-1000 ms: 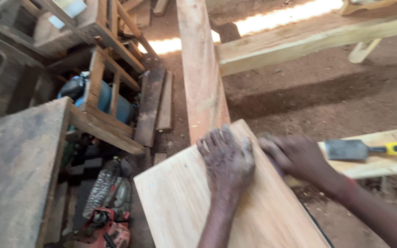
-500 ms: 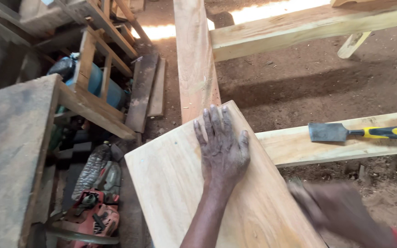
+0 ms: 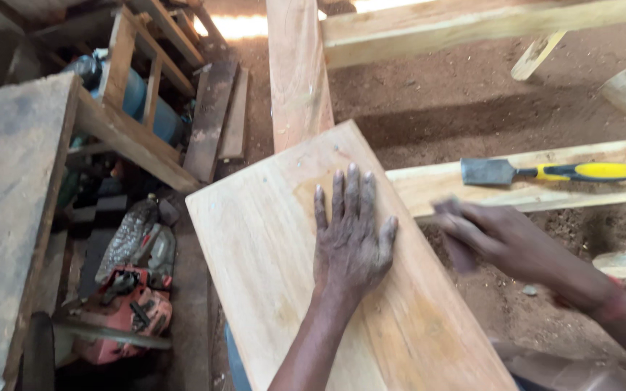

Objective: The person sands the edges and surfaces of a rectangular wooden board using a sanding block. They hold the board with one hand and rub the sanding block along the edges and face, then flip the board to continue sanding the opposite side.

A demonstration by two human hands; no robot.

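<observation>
The pale wooden board [image 3: 269, 246] fills the frame's centre, its long axis running from upper left to lower right. The left hand [image 3: 349, 239] lies flat on it, fingers spread. Since a second ago the right hand [image 3: 501, 242] has left the board; it now grips a dark block [image 3: 452, 235] at the board's right edge.

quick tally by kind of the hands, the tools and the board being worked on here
Hands: 2, the left hand flat on the board, the right hand at its edge holding a small dark pad
Wide boards: 1, the pale board
Chisels: 1, the yellow-handled chisel
Chainsaws: 1, the red chainsaw
Total: 6, counting the pad
</observation>
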